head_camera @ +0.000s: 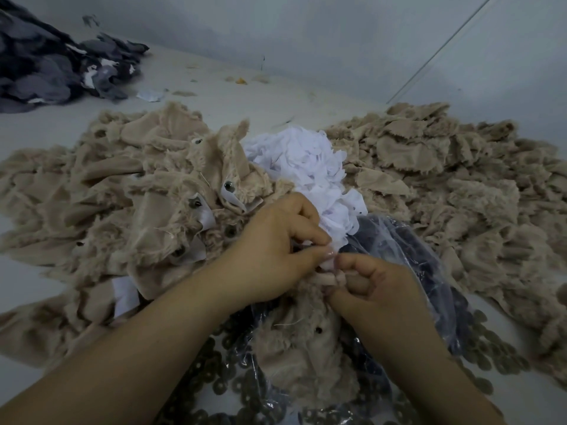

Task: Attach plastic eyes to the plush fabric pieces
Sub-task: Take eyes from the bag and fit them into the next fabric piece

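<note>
Meanwhile, left hand [273,250] and right hand [377,286] meet over the pale desk [276,96], fingers [310,240] pinched on a limp beige plush fabric piece [294,348]; soft and light, it likely handles best gripped close beside the eye hole.

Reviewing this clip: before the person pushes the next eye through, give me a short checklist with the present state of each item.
1. Both hands on the work: ok. The left hand and right hand meet over the plush piece in front.
2. Small white patch pinched between the fingertips: ok, at the left hand's fingertips.
3. Eye post seated through the fabric: cannot tell, the fingers hide it.
4. Washers within reach: ok, dark round washers lie scattered near the right forearm.
5. Patch supply: ok, white patches pile just beyond the hands.
6. Finished pieces kept apart: ok, left heap shows eyes; right heap shows none.
</note>
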`<state>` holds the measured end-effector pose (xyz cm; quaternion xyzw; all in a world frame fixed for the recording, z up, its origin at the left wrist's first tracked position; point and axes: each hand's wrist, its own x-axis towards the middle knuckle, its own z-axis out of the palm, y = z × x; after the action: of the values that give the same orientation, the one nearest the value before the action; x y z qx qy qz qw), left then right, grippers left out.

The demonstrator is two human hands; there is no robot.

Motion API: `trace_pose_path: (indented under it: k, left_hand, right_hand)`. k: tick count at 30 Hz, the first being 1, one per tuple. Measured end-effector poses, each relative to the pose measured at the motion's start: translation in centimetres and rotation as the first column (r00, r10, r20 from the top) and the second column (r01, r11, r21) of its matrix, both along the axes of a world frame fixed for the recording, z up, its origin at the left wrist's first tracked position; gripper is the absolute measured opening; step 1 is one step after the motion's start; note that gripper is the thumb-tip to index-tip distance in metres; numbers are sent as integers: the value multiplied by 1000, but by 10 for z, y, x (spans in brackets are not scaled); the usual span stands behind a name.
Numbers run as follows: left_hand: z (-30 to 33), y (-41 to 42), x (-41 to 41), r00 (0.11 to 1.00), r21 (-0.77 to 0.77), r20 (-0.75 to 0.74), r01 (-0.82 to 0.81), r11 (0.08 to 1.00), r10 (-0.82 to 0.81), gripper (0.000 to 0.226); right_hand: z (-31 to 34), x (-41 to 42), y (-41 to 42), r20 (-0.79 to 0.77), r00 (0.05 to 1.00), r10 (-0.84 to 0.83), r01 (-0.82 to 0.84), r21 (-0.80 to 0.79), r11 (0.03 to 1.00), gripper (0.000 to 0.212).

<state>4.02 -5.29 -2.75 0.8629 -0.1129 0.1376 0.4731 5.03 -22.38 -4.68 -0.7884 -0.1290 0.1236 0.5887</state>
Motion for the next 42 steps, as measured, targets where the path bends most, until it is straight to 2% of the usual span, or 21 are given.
trace_pose_path:
  k: [4, 6, 9, 11, 13, 18, 21, 24, 27, 31, 33, 36, 38, 40, 42]
  left_hand:
    - [6, 3, -2, 992, -143, 51, -107, 984, 115, 21]
    - [8, 1, -4, 994, -123, 36, -101, 987, 106, 29]
    - [11, -7, -10, 995, -103, 58, -70, 992, 77, 36]
    - [15, -9, -12, 988, -209, 127, -61, 976, 89, 34]
    - [20, -9, -11, 982, -306, 163, -40, 951, 93, 32]
    - [21, -5, -6, 999, -393, -4, -34, 919, 35, 34]
    - [11, -4, -5, 994, -417, -87, -90, 904, 59, 37]
    - [8, -4, -5, 990, -438, -135, -83, 895, 26, 39]
    - [11, -2, -5, 986, -496, -168, -85, 864, 1, 29]
    - [10, -3, -5, 975, -378, -221, -115, 919, 31, 6]
    - [8, -1, -5, 973, -249, -225, -101, 963, 44, 11]
    - [10, 8, -9, 960, -68, -262, 83, 994, -98, 23]
    - [12, 13, -12, 932, 30, -292, 233, 972, -214, 23]
    - [11, 14, -12, 917, 75, -307, 290, 954, -254, 21]
    - [9, 11, -12, 916, 106, -327, 279, 954, -232, 24]
  right_hand:
    - [-3, 4, -3, 28, 999, -18, 20, -76, 997, 60]
    - [-1, 4, -4, 20, 1000, 1, 0, -53, 999, 64]
    - [0, 2, -3, 59, 998, 37, -34, -45, 998, 61]
    - [-3, 3, -4, 97, 995, 35, -26, -84, 996, 53]
    - [-6, 5, -4, 64, 997, 29, -22, -110, 994, 48]
    - [-11, 11, -6, 1, 999, -33, 33, -162, 986, 50]
    - [-15, 13, -6, 5, 998, -66, 65, -190, 980, 56]
    - [-18, 14, -6, 20, 996, -87, 90, -193, 977, 53]
    - [-18, 14, -5, 32, 994, -105, 110, -206, 972, 58]
    - [-18, 15, -4, 60, 993, -106, 116, -218, 969, 61]
    - [-20, 16, -4, 60, 992, -110, 121, -209, 970, 60]
    - [-21, 16, -5, 62, 992, -107, 118, -205, 972, 59]
    - [-20, 16, -6, 63, 992, -110, 120, -194, 974, 59]
    - [-20, 17, -6, 64, 992, -111, 121, -186, 975, 59]
    - [-20, 18, -6, 54, 991, -119, 126, -170, 977, 60]
